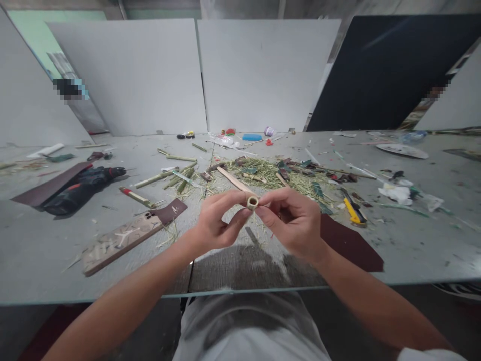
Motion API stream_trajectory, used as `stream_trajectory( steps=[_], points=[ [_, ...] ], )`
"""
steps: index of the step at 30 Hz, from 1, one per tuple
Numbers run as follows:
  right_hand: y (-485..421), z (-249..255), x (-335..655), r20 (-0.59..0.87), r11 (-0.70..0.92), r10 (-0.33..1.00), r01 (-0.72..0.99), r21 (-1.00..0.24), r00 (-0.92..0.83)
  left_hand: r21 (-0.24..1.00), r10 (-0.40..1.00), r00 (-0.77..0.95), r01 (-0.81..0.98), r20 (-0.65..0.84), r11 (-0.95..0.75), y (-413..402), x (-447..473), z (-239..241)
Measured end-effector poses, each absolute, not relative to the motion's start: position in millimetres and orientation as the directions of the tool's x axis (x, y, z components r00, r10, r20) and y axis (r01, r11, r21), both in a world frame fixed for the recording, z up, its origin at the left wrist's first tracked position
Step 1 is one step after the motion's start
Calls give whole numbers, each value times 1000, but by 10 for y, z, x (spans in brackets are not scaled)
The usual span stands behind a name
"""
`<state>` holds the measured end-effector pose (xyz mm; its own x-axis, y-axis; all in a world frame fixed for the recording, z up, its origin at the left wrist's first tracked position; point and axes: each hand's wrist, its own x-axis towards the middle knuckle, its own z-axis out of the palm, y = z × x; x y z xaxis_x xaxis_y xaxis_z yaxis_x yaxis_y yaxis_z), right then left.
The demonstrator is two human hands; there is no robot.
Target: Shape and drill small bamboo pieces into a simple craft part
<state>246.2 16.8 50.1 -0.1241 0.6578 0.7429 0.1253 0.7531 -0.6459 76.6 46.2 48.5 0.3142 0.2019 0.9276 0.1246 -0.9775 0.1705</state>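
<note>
Between my hands, above the table's front part, is a short pale hollow tube (252, 202) that looks like bamboo, its open end facing me. My left hand (220, 218) pinches it from the left with thumb and index finger. From the other side, the thumb and index finger of my right hand (295, 220) press against its rim, the remaining fingers curled in. A light wooden strip (235, 179) slants away just behind the tube; I cannot tell whether the two are joined. Beyond lies a heap of green-yellow shavings (263, 171) mixed with dark scraps.
Left on the table are a black cordless drill (80, 190), cut bamboo pieces (154, 179) and a phone in a patterned case (122, 238). A yellow utility knife (353, 208) and dark red sheet (349, 243) lie right. White panels (266, 75) stand behind.
</note>
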Motion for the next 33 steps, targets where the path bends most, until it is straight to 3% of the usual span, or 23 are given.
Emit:
stream_trajectory(
  steps=[5, 15, 33],
  points=[
    [170, 507, 2482, 812, 823, 566, 152, -547, -143, 131, 155, 318, 97, 935, -987, 491, 767, 448],
    [169, 506, 2469, 842, 854, 520, 116, -507, -142, 96, 106, 295, 49, 949, -994, 517, 781, 406],
    [154, 484, 2462, 836, 847, 529, 44, -529, -145, 106, 106, 288, 18, 952, -994, 539, 794, 366]
  ],
)
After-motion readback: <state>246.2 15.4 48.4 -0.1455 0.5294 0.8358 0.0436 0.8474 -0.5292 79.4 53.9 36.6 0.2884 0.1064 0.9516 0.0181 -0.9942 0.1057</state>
